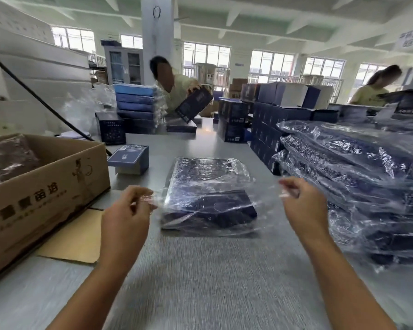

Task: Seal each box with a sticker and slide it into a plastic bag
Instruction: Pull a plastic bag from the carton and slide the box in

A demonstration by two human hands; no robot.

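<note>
1 cardboard carton (45, 186) at far left on the table (212, 270), open top. Inside it is something brownish wrapped in film; I can't tell what. Chinese characters are printed on its side, too blurred to read. 1 loose cardboard sheet (74, 239) lies flat beside it.

1 small blue box (129, 160) sits behind that. It has a pale emblem on the lid, not legible.

Left grip (126, 210) pinches the near-left edge of the plastic bag (212, 177).

1 dark blue box (210, 206) lies flat inside that bag at table centre. The bag mouth faces the wearer.

Right grip (301, 201) pinches the near-right edge, with the film stretched between the two grips.

Behind, 1 person (174, 89) holds a tilted dark box (193, 103).

On the right is a stack of bagged boxes (355, 175), several layers. The exact count is unclear through the crumpled film.

1 more person (372, 89) stands at far right.
</note>
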